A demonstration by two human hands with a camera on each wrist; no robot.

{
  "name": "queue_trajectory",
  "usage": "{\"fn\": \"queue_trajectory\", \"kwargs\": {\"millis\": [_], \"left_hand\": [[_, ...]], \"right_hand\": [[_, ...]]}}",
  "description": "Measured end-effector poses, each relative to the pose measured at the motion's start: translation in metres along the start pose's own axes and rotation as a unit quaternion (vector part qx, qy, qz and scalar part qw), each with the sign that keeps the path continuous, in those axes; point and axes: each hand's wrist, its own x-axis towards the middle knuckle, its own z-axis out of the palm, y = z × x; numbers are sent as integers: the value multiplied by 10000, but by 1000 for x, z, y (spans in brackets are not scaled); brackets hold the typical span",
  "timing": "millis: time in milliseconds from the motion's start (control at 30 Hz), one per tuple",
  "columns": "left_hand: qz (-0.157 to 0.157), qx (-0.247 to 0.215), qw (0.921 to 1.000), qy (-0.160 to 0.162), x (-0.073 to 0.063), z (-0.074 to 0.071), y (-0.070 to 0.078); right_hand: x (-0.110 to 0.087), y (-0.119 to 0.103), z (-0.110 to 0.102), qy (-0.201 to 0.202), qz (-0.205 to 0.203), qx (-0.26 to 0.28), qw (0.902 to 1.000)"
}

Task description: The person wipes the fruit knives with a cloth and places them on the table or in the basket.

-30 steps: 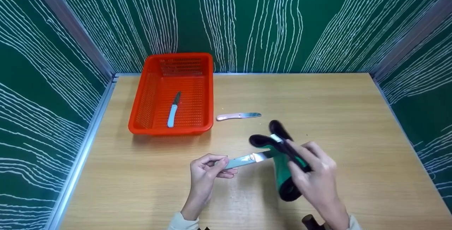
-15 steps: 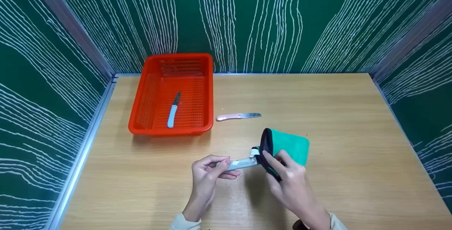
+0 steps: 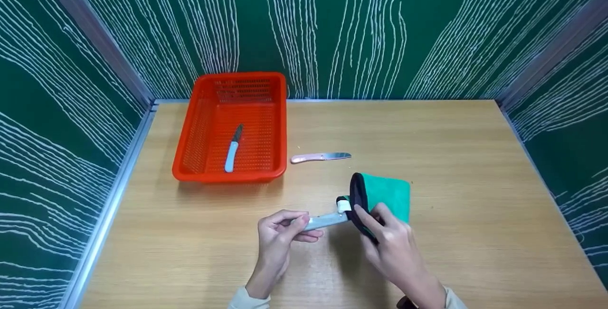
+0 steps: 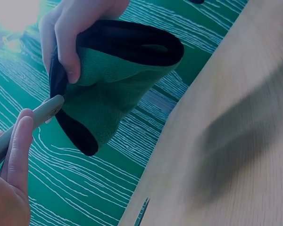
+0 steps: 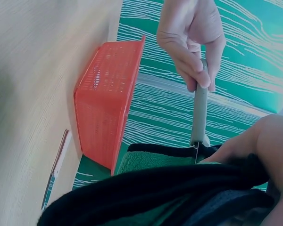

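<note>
My left hand [image 3: 279, 240] grips a knife by its pale grey-green handle [image 3: 327, 221], the blade end pointing right. A green cloth [image 3: 387, 192] with black edging and a small white tag is folded over the blade. My right hand [image 3: 398, 249] pinches that cloth against the blade near the handle, thumb and fingers on either side. In the head view the blade is hidden by the cloth. The right wrist view shows a sliver of blade [image 5: 196, 153] where the handle meets the fold. Cloth and knife are held above the table, casting a shadow on it.
A red-orange plastic basket [image 3: 280, 176] stands at the back left, with a light-blue-handled knife [image 3: 232, 154] lying in it. A pink-handled knife [image 3: 320, 157] lies on the wooden table [image 3: 451, 157] right of the basket. Green panels with white lines enclose the table.
The right hand has moved left with the cloth, which has turned and now covers the blade up to the handle. Over the last half second, the cloth has shifted only slightly.
</note>
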Motion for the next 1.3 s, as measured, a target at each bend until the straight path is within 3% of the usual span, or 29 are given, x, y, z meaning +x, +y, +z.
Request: {"fn": "queue_trajectory", "kwargs": {"millis": [533, 1000, 1300], "left_hand": [[577, -364, 9971, -338, 1, -4, 3], [687, -312, 9965, -371, 1, -13, 7], [589, 49, 9983, 20, 3, -22, 16]], "right_hand": [[1, 14, -10, 161, -38, -362, 9992], [2, 30, -20, 363, 262, -390, 9982], [-1, 40, -27, 499, 478, -526, 9962]]}}
